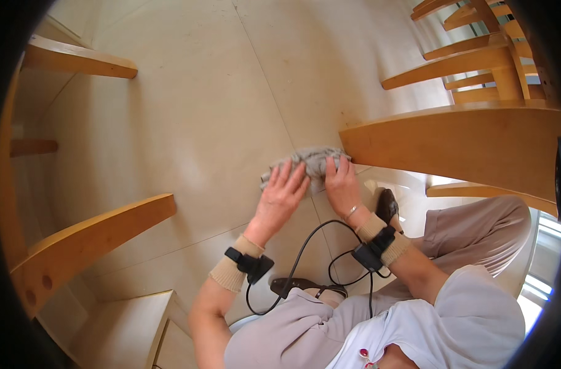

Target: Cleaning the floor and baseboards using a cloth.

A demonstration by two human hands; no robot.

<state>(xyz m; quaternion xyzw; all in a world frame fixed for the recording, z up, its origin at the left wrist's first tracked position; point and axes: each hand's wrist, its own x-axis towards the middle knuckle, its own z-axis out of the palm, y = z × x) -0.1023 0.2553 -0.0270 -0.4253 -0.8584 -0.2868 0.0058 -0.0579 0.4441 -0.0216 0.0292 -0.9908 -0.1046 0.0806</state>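
A crumpled grey cloth (315,159) lies on the pale tiled floor (206,120), against the foot of a thick wooden leg (451,133). My left hand (281,193) rests on the cloth's left part, its fingers spread and pointing away from me. On the cloth's right part, close to the wooden leg, my right hand (343,184) has its fingertips pressed, with the fingers bent. The cloth's underside is hidden, and its outline is slightly blurred. Both wrists wear knitted bands with black devices strapped on and joined to a black cable (303,249).
Wooden furniture legs (100,230) reach in from the left. More wooden furniture (469,60), with slats, stands at the upper right. A pale box-like ledge (123,323) is at the lower left. My dark shoes (388,205) are on the floor just behind my hands.
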